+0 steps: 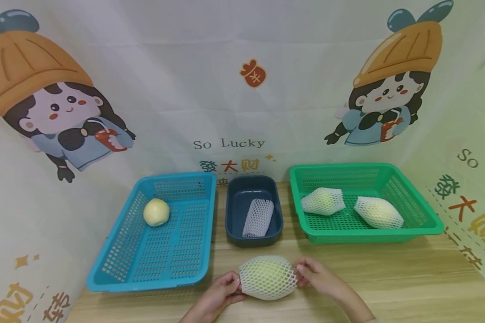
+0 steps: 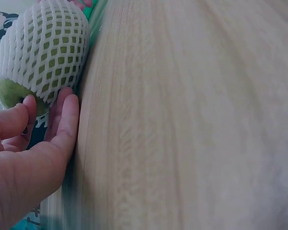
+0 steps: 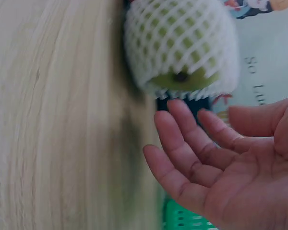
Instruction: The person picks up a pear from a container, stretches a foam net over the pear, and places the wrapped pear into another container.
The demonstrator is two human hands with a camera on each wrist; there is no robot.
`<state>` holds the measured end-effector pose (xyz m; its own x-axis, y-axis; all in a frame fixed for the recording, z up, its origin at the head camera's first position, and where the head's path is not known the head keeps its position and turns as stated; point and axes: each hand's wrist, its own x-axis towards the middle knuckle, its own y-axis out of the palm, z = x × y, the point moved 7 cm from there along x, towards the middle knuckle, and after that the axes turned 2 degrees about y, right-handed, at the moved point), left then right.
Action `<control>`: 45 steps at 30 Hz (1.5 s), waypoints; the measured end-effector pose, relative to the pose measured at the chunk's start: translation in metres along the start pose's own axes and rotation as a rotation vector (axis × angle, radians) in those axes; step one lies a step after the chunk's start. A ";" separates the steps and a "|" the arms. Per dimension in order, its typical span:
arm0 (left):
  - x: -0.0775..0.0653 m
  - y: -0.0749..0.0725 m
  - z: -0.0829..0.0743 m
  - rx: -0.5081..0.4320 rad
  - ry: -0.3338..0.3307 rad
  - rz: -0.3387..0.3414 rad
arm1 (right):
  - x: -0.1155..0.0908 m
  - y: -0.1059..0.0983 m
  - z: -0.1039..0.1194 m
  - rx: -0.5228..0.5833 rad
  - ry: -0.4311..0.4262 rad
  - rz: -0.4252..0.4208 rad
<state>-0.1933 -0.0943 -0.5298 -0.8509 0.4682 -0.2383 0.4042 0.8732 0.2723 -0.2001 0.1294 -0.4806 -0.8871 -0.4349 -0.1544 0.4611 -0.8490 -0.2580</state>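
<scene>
White foam net (image 1: 268, 294) sleeves the green fruit (image 2: 12, 93) between the hands, in front of the tub; the left hand (image 1: 219, 294) pinches one end, while the right hand (image 1: 316, 276), fingers loosely spread, holds nothing just beside the other. Handling the mesh evenly, with light support, should spare its strands. Beyond, the dark tub (image 1: 253, 242) holds another net (image 1: 258, 217)

Soft, even light washes the backdrop cloth (image 1: 169, 85) and desk (image 1: 388, 278) in the head view, turning yellow-green toward the right, while a printed figure (image 1: 74, 150) at far left looks stretched by wide-angle distortion. Cooler, dimmer wrist views lose much wood grain to blur; at right wrist, a hazy shadow lies beside the softly focused netted fruit (image 3: 182, 38).
</scene>
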 end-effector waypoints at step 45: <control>-0.002 -0.002 -0.003 0.085 -0.027 0.040 | 0.034 -0.014 0.020 -0.163 -0.027 -0.148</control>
<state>-0.1937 -0.0972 -0.5266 -0.8245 0.5056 -0.2541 0.4660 0.8614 0.2020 -0.2368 0.1211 -0.4633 -0.9445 -0.3191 -0.0784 0.3210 -0.8455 -0.4267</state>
